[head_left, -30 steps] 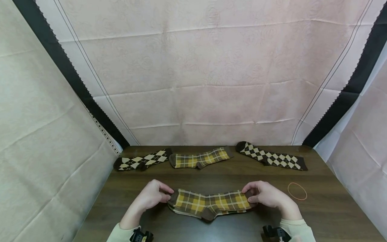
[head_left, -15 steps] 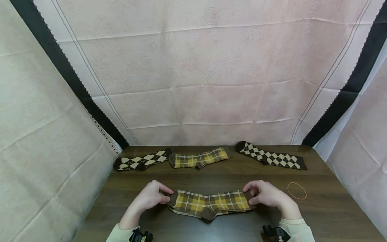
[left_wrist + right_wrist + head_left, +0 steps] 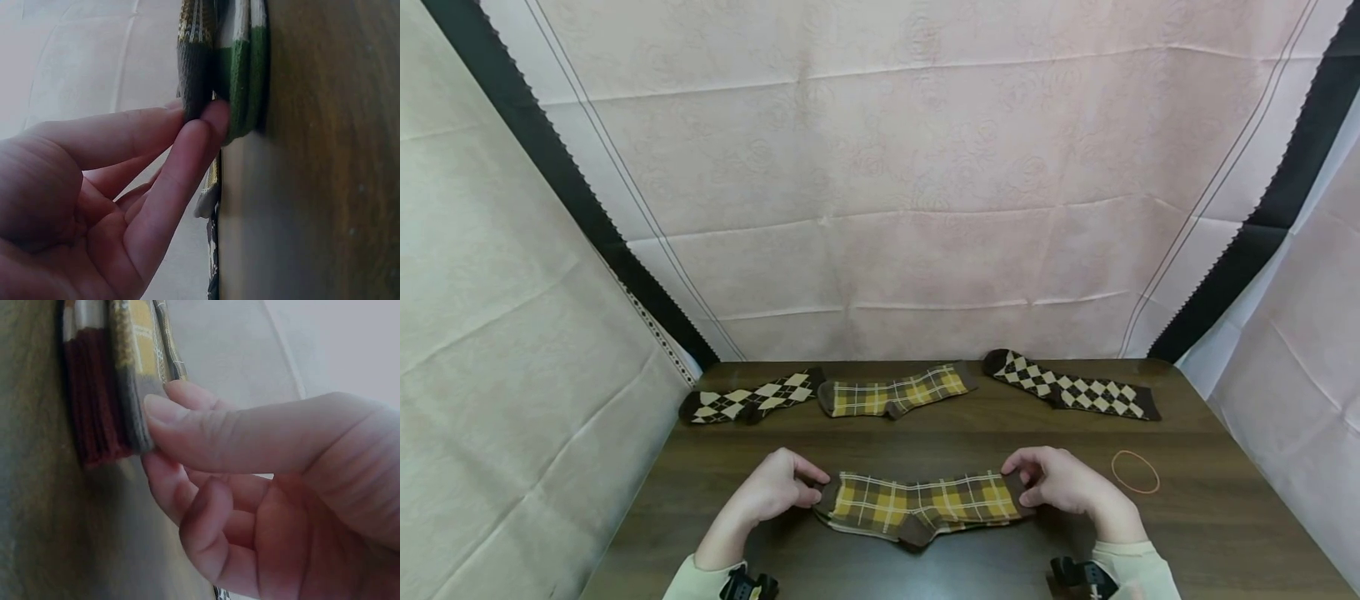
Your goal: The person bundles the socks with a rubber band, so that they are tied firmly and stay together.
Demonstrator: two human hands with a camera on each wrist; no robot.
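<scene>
A yellow plaid sock with dark grey-brown ends [image 3: 951, 502] lies stretched sideways on top of other socks near the front of the table. My left hand [image 3: 778, 487] pinches its left end between thumb and fingers. At the opposite end, my right hand [image 3: 1060, 481] pinches the ribbed cuff, thumb on top. In the left wrist view, green sock ends [image 3: 245, 81] sit stacked under the plaid one. Dark maroon ribbed cuffs [image 3: 97, 400] show beneath it in the right wrist view. Most of the lower socks are hidden from above.
Along the back of the brown table [image 3: 1225, 517] lie a black-and-cream argyle sock [image 3: 782, 393], another yellow plaid sock [image 3: 861, 399] and a diamond-patterned sock [image 3: 1097, 397]. An orange rubber band [image 3: 1157, 483] lies right of my right hand. Pale cloth [image 3: 925, 208] hangs behind.
</scene>
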